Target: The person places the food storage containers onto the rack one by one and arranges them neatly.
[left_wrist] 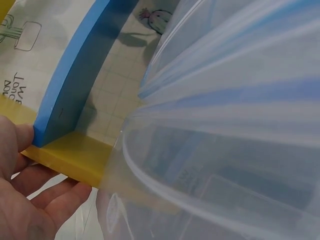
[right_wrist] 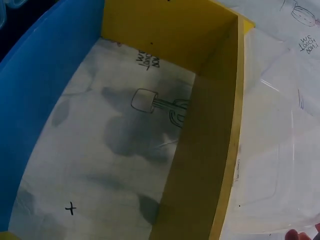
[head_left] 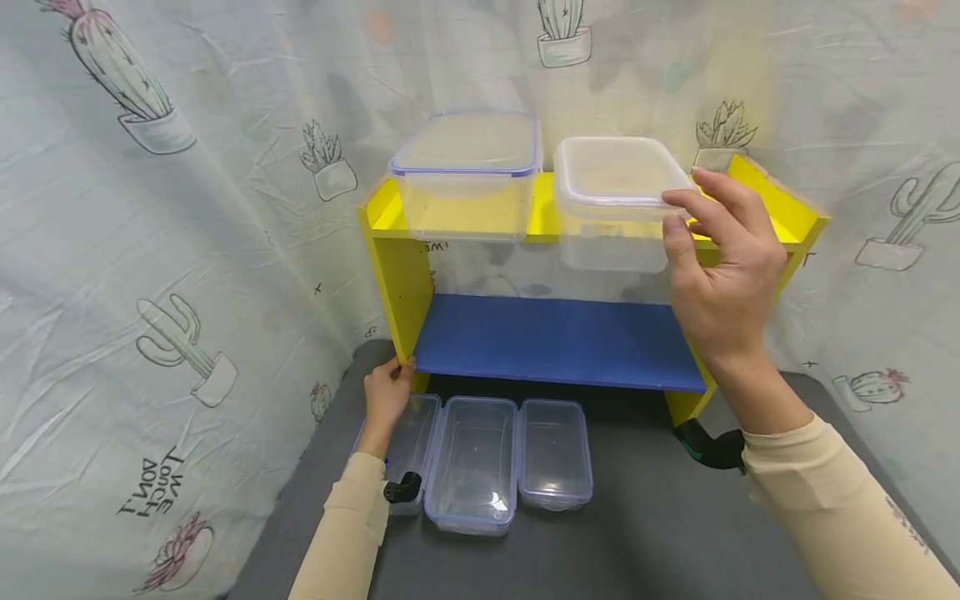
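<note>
My right hand (head_left: 723, 250) pinches the right front corner of a clear plastic food container (head_left: 622, 183) with a whitish lid. This container is at the top board of a small yellow and blue shelf (head_left: 558, 342), its front hanging past the board's edge. In the right wrist view, only fingertips (right_wrist: 295, 235) show beside the clear container (right_wrist: 270, 150). Low on the shelf's left side, my left hand (head_left: 386, 392) grips the yellow side panel where it meets the blue board. The left wrist view shows the thumb and fingers of that hand (left_wrist: 30, 190) around the panel (left_wrist: 70, 160).
A larger clear container with a blue-rimmed lid (head_left: 468, 175) stands left on the top board. Below, in front of the shelf, several clear blue-rimmed containers (head_left: 472, 467) lie side by side on the dark grey table (head_left: 637, 517). Cactus-print curtain (head_left: 247, 208) surrounds the table.
</note>
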Available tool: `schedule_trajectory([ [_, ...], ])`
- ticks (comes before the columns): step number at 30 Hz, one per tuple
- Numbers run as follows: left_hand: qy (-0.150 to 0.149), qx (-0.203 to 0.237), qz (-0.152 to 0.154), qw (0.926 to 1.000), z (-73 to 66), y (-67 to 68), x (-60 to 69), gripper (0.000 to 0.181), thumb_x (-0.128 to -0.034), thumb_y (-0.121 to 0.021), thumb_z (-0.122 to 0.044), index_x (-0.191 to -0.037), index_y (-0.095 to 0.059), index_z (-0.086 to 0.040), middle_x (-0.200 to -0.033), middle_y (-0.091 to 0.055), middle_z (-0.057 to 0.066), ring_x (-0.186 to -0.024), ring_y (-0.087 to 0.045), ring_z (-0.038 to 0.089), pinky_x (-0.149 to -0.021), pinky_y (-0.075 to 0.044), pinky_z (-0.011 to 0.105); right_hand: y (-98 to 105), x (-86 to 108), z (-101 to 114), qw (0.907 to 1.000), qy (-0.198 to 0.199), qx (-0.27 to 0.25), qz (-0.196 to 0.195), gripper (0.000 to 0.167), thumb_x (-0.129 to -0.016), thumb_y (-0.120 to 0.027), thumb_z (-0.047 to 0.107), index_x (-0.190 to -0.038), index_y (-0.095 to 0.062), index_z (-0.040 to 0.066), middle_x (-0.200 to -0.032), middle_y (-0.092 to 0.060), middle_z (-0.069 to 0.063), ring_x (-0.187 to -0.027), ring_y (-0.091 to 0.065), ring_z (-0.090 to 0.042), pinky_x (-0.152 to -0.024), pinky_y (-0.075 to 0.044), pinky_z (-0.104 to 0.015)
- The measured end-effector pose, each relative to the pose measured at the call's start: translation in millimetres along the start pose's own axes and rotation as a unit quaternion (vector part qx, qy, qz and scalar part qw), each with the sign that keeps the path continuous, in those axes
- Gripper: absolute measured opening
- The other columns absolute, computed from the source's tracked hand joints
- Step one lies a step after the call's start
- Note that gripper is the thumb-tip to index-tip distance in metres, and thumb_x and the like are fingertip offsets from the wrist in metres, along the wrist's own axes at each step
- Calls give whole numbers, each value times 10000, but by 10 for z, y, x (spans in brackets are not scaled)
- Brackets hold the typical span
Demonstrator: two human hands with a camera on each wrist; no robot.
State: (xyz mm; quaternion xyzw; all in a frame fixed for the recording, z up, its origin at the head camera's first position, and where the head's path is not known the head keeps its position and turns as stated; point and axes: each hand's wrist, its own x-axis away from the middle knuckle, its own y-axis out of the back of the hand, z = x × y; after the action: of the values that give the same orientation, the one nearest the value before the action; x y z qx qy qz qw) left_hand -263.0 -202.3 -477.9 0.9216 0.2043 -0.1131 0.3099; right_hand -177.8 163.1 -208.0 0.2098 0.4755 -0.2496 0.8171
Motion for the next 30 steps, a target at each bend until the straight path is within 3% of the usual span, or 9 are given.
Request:
schedule_trajectory([
  [5,28,-1,-29,10000,14,8,4,268,-956,-610,-293,-1021,-760,-81,-886,-758,150,-744,-683,319,-638,-522,405,-51,-25,-90,9979,17,363,535,320,-907,-587,229,-1179,-710,114,-1322,-634,-10,-1201,-576,-120,-821,-457,-53],
  [11,-2,14,8,10000,23,-9,-2,267,-957,-608,-292,-1004,-762,-79,-875,-757,148,-758,-680,327,-656,-517,417,-138,-49,-222,9932,-16,593,1003,403,-883,-630,201,-1284,-632,163,-1441,-533,27,-1296,-518,-128,-833,-468,-72],
  [15,44,19,-15,10000,27,-15,-6,269,-960,-605,-297,-1003,-763,-83,-876,-758,142,-765,-682,327,-662,-523,424,-194,-53,-299,9902,219,757,1154,457,-869,-635,184,-1322,-586,159,-1479,-492,-3,-1294,-524,-178,-841,-564,-332],
  [17,39,18,-30,10000,25,-12,-3,269,-959,-606,-294,-1007,-762,-81,-875,-758,146,-760,-683,325,-661,-524,425,-213,-62,-320,9894,262,730,1229,477,-864,-630,181,-1337,-571,158,-1492,-476,-13,-1293,-527,-199,-828,-558,-481],
  [19,30,24,-39,10000,21,-8,5,268,-957,-608,-287,-1012,-761,-74,-874,-756,154,-751,-681,324,-656,-525,425,-223,-76,-334,9882,285,689,1338,496,-861,-628,179,-1351,-555,156,-1507,-457,-24,-1294,-527,-221,-819,-542,-544],
  [30,43,17,-45,10000,15,-31,10,275,-956,-608,-294,-1040,-756,-77,-903,-758,151,-769,-683,325,-676,-529,439,-284,-165,-404,9812,40,506,1864,554,-868,-628,181,-1405,-495,173,-1562,-368,7,-1366,-438,-148,-904,-511,-502],
])
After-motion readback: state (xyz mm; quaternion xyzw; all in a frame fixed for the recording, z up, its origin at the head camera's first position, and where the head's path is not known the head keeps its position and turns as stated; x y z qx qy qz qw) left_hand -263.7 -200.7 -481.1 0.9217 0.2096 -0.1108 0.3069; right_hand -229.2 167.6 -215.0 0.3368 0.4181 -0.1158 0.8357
